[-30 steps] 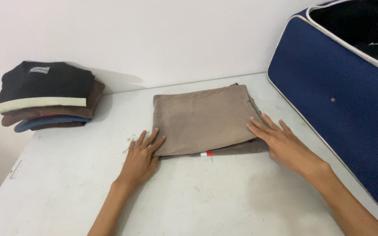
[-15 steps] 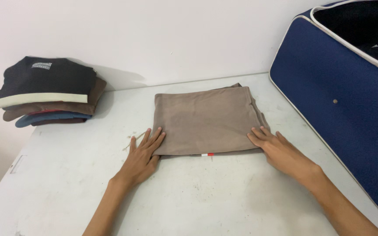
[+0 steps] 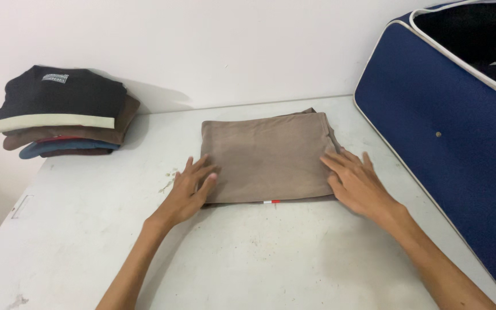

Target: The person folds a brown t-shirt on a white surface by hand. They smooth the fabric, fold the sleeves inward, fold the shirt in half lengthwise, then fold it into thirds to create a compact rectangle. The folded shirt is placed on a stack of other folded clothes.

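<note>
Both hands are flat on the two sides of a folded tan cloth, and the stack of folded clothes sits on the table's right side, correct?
Not quite: the head view shows the stack of folded clothes at the table's left. The left hand and right hand do flank the folded tan cloth.

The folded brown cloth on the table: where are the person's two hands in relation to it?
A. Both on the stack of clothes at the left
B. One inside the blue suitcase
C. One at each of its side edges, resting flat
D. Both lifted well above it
C: the left hand lies flat at the left edge of the folded brown cloth and the right hand at its right edge, both down on the white table.
</note>
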